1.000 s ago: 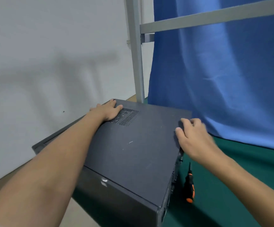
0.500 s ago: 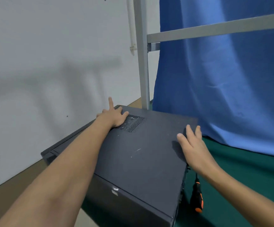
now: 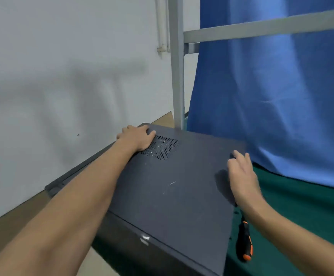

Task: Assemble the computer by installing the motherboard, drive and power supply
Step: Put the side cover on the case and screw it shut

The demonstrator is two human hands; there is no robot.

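The computer case [image 3: 172, 186] lies flat on its broad side at the left end of a table under a green cover [image 3: 301, 212], close to the white wall [image 3: 62, 76]. Its dark side panel [image 3: 182, 206] faces up. Its long axis seems to run from the viewer toward the blue curtain [image 3: 272, 96], leaning slightly right, and the perforated vent grille [image 3: 162, 148] sits at the far left corner. The left hand [image 3: 136, 137] rests palm down just beside that grille, with the thumb flat on the panel and the fingers bent over the far corner. Their tips are out of sight past the edge, so I cannot tell whether they hook it. The right hand [image 3: 242, 176] is relaxed and loosely spread at the panel's right edge, fingertips touching near the far right corner, holding nothing. A black-and-orange screwdriver [image 3: 245, 244] lies on the cover just beside the case's right side, its tip hidden under the right wrist. The left forearm covers the panel's left edge, the frame's lower border crops the near corner, and a small badge on the near face is too blurred to read.
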